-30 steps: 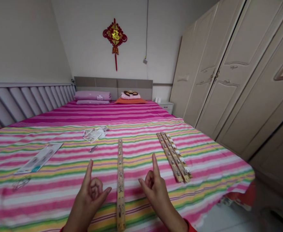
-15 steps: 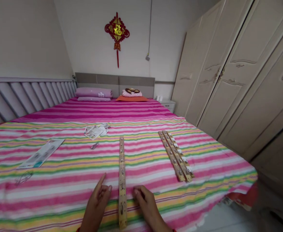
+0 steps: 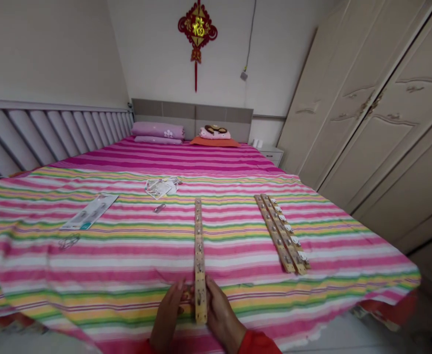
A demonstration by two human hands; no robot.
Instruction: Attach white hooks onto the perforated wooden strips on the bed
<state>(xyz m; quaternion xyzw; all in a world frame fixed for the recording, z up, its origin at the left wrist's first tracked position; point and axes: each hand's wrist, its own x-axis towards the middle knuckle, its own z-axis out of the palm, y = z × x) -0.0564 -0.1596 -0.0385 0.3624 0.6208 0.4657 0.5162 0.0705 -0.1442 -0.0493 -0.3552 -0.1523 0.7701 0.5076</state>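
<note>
A long, narrow wooden strip (image 3: 199, 255) with a row of small metal clips lies lengthwise in front of me. My right hand (image 3: 221, 309) is closed against the right edge of its near end, thumb along the side. On the left edge, my left hand (image 3: 169, 307) has its fingers bent in at the strip; blur and overlap partly hide their tips. Ahead and to the left lies a single metal clip (image 3: 159, 208). Off to the right, similar wooden strips (image 3: 274, 228) lie side by side, the outermost carrying white round pieces.
A striped cloth (image 3: 134, 265) covers the bed. On the left are a flat clear packet (image 3: 90, 212) and some thin wire-like pieces (image 3: 69, 241). A small pile of white tags (image 3: 162, 187) lies farther back. Tall wardrobe doors (image 3: 348, 108) stand at the right.
Both hands have closed in from either side onto the near end of the wooden strip. The whole view has shifted, so things appear farther right and slightly higher.
</note>
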